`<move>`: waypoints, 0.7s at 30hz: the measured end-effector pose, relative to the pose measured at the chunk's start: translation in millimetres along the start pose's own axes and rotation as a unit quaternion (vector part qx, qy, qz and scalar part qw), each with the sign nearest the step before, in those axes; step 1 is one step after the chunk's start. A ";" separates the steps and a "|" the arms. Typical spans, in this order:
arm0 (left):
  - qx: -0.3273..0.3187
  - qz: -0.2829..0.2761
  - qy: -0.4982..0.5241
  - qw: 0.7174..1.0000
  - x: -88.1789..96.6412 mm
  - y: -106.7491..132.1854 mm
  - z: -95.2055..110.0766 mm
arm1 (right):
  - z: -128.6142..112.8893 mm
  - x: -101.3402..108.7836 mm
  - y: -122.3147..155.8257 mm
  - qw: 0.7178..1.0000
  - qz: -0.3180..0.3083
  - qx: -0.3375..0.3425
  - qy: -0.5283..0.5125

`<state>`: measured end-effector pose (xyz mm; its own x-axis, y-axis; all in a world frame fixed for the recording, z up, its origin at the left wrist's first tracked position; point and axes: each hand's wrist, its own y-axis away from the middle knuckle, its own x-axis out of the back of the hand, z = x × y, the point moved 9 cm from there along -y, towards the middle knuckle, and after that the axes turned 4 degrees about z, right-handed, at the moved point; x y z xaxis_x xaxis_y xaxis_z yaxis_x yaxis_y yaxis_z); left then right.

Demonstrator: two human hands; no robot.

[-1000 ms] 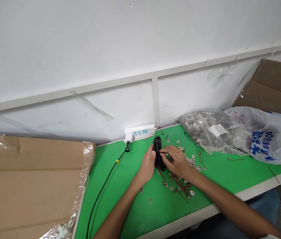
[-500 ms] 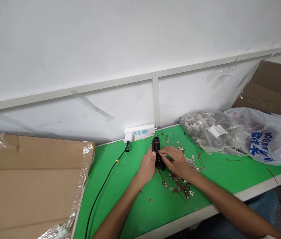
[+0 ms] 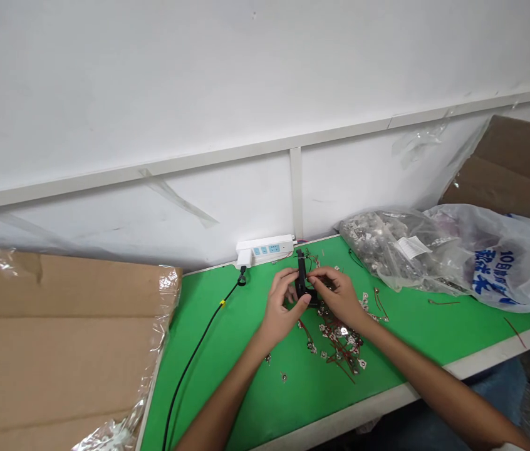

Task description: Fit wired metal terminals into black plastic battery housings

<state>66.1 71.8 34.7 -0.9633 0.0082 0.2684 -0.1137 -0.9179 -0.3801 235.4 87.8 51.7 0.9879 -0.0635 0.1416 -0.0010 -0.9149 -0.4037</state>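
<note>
Head view: a small black device (image 3: 301, 283) is held upright betw. both hands, just above the green table (image 3: 255, 376), near the back edge and in front of the white power strip (image 3: 265, 249). The left hand (image 3: 281, 307) is curled round the device's lower left side, fingers closed on it, thumb near the base. The right hand (image 3: 337, 295) is pinched at the device's right side, fingertips closed; a thin wire piece seems to be gripped there, but it is too small to tell for sure. Loose metal terminals w/ reddish wires (image 3: 340, 341) are scattered on the table just below and beside the right hand. A black cable (image 3: 199, 351) is run from the strip toward the near edge. Two plastic bags of parts (image 3: 401, 247) lie well apart at right; cardboard (image 3: 58, 338) is stood at left, more cardboard (image 3: 514, 163) at far right.

Step judged in hand: a small part is being fitted or presented to the black device while it is steadied by the left hand. For the next move, fine alignment at the right fingertips would be needed, w/ the device kept steady and upright; a slip could drop the part among the loose terminals.
</note>
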 end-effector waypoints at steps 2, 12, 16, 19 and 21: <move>0.000 0.003 0.012 1.000 0.2 -1.4 -0.7 | 0.2 0.0 -0.7 1.000 -0.003 -0.002 -0.004; 0.018 -0.003 0.060 0.998 0.4 -1.3 -8.1 | -10.2 -1.2 -0.7 0.998 -0.031 0.050 0.026; 0.052 -0.022 0.126 0.990 -4.5 0.4 -14.9 | -12.3 -3.3 1.4 0.997 -0.043 0.052 0.026; 0.094 -0.057 0.222 0.969 -15.0 1.9 -18.5 | -13.0 -6.3 3.5 0.996 -0.058 0.057 0.028; 0.110 -0.067 0.262 0.957 -19.4 1.4 -17.5 | -13.8 -8.8 4.9 0.995 -0.070 0.062 0.036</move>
<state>80.4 77.3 13.4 -0.9401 0.2757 -0.2006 -0.2455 -0.9556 -0.1630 224.6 78.4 61.0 0.9631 0.0286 0.2677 0.1596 -0.8613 -0.4824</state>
